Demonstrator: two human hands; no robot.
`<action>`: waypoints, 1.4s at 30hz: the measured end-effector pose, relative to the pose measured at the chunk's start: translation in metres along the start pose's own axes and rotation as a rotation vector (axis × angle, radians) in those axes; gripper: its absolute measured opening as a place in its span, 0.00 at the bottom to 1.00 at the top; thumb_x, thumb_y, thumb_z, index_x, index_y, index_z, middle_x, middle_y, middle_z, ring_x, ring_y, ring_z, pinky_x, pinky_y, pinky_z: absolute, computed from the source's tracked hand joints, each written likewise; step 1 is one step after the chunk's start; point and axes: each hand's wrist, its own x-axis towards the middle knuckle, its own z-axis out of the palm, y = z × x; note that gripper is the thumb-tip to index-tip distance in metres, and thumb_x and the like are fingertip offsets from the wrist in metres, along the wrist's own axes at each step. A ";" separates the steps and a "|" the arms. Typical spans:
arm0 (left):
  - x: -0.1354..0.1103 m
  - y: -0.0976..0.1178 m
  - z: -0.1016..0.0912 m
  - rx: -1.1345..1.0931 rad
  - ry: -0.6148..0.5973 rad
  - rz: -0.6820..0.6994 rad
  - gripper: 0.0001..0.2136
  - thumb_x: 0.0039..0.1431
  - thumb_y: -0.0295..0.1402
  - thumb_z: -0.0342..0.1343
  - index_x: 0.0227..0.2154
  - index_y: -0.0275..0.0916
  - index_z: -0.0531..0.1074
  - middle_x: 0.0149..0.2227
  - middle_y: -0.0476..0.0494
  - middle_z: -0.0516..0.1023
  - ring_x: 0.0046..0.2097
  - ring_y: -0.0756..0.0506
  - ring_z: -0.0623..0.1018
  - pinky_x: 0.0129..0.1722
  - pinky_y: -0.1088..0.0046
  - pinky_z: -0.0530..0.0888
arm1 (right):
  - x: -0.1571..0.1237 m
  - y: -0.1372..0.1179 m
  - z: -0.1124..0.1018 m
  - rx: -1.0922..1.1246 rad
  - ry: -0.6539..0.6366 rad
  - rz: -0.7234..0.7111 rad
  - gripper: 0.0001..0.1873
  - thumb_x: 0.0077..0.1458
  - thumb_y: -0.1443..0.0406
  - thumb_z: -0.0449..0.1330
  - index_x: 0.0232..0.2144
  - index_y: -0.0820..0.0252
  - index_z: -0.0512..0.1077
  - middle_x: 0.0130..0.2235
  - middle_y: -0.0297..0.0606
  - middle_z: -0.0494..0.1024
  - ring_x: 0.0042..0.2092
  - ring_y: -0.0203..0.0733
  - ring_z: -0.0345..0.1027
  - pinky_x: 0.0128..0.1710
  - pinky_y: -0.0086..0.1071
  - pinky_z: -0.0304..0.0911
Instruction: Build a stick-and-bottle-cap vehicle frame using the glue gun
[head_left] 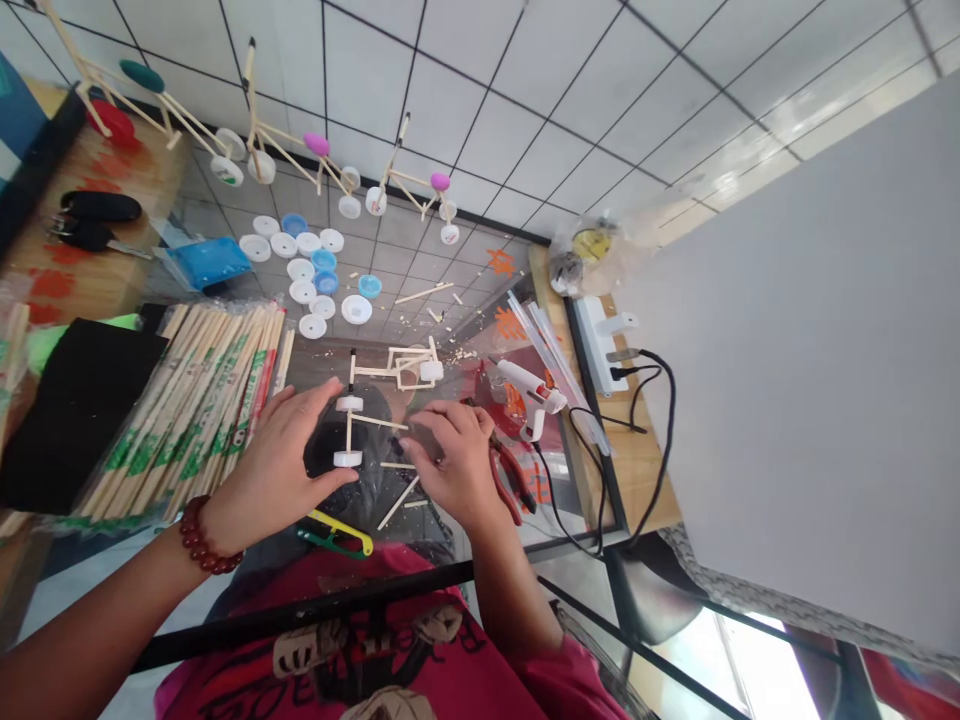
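Note:
My left hand (281, 452) has thumb and fingers spread around two white bottle-cap wheels (348, 459) joined by a thin wooden stick. The thumb tip lies beside the lower wheel, the fingertips beside the upper one. From that axle a wooden stick (379, 422) runs right toward my right hand (456, 455), whose curled fingers close at its far end; the exact contact is partly hidden. Just beyond the hands lies a small stick frame (411, 366) with a white cap. Loose cut sticks (399, 502) lie between the hands, on the glass tabletop.
Bundled chopsticks (195, 400) lie at left, with loose bottle caps (301, 270) behind. Several finished stick tricycles (420, 185) stand along the back. A white glue gun (529, 385), red-handled pliers (512, 480) and a power strip (602, 345) with cables are at right. A yellow-green cutter (337, 533) lies in front.

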 end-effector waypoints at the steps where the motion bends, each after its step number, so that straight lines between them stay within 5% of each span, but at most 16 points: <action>1: 0.000 0.000 0.000 0.001 0.004 -0.002 0.42 0.58 0.43 0.64 0.69 0.44 0.48 0.65 0.31 0.68 0.65 0.28 0.69 0.67 0.38 0.60 | -0.007 0.002 -0.007 0.012 0.032 0.011 0.06 0.60 0.65 0.65 0.41 0.54 0.75 0.44 0.36 0.80 0.48 0.43 0.72 0.53 0.42 0.53; 3: 0.000 0.000 -0.001 0.000 0.012 -0.005 0.41 0.58 0.43 0.63 0.69 0.45 0.49 0.66 0.32 0.68 0.66 0.28 0.69 0.67 0.38 0.60 | -0.024 0.010 -0.020 0.044 0.087 0.082 0.03 0.61 0.65 0.63 0.34 0.55 0.73 0.37 0.35 0.78 0.42 0.41 0.72 0.48 0.39 0.58; 5: -0.001 0.000 0.000 -0.008 0.008 -0.006 0.40 0.59 0.42 0.62 0.69 0.46 0.48 0.66 0.34 0.68 0.66 0.29 0.68 0.67 0.38 0.60 | -0.041 0.028 -0.029 0.052 0.163 0.249 0.10 0.60 0.61 0.63 0.28 0.56 0.69 0.30 0.32 0.73 0.34 0.40 0.67 0.39 0.36 0.60; 9: -0.001 0.001 0.000 -0.063 0.010 -0.018 0.43 0.57 0.41 0.63 0.70 0.44 0.46 0.65 0.33 0.69 0.67 0.28 0.67 0.68 0.37 0.58 | -0.053 0.074 -0.036 -0.022 0.549 0.659 0.25 0.47 0.50 0.70 0.40 0.58 0.68 0.39 0.37 0.71 0.38 0.43 0.65 0.41 0.39 0.63; 14: 0.000 0.003 0.000 -0.098 0.001 -0.061 0.45 0.55 0.42 0.64 0.70 0.42 0.47 0.65 0.33 0.70 0.69 0.28 0.64 0.68 0.38 0.58 | -0.026 0.103 -0.034 0.178 0.497 0.720 0.44 0.40 0.48 0.71 0.56 0.63 0.65 0.53 0.50 0.70 0.48 0.49 0.67 0.50 0.44 0.65; 20: 0.000 0.003 -0.001 -0.120 -0.007 -0.071 0.42 0.57 0.41 0.62 0.70 0.41 0.48 0.65 0.34 0.70 0.69 0.28 0.65 0.69 0.38 0.57 | 0.004 0.107 -0.027 0.379 0.424 0.758 0.35 0.42 0.48 0.68 0.47 0.65 0.72 0.43 0.45 0.79 0.41 0.46 0.72 0.46 0.42 0.67; 27: -0.001 0.003 -0.001 -0.108 0.003 -0.035 0.42 0.58 0.39 0.62 0.70 0.42 0.46 0.65 0.33 0.71 0.68 0.30 0.66 0.68 0.39 0.58 | -0.012 0.087 -0.046 0.366 0.467 0.674 0.25 0.47 0.51 0.67 0.41 0.63 0.77 0.37 0.42 0.82 0.39 0.47 0.75 0.43 0.41 0.69; 30: 0.000 0.003 -0.001 -0.105 0.006 -0.021 0.43 0.57 0.37 0.63 0.70 0.42 0.46 0.64 0.33 0.71 0.68 0.31 0.67 0.68 0.40 0.58 | -0.025 0.061 -0.060 0.397 0.290 0.543 0.20 0.51 0.55 0.68 0.43 0.61 0.78 0.38 0.42 0.83 0.38 0.47 0.77 0.41 0.41 0.70; 35: 0.000 0.004 0.000 -0.101 0.001 -0.024 0.43 0.56 0.36 0.64 0.70 0.43 0.46 0.65 0.34 0.70 0.68 0.31 0.66 0.69 0.42 0.57 | -0.025 0.014 -0.065 0.295 -0.136 0.126 0.11 0.62 0.63 0.60 0.47 0.55 0.74 0.42 0.40 0.81 0.42 0.45 0.76 0.42 0.39 0.71; 42: -0.001 0.005 0.001 -0.098 -0.009 -0.042 0.43 0.54 0.36 0.65 0.69 0.42 0.48 0.65 0.34 0.70 0.67 0.32 0.68 0.70 0.44 0.55 | -0.017 -0.005 -0.045 0.087 -0.119 -0.144 0.09 0.67 0.64 0.54 0.50 0.55 0.66 0.42 0.41 0.78 0.41 0.44 0.73 0.40 0.38 0.70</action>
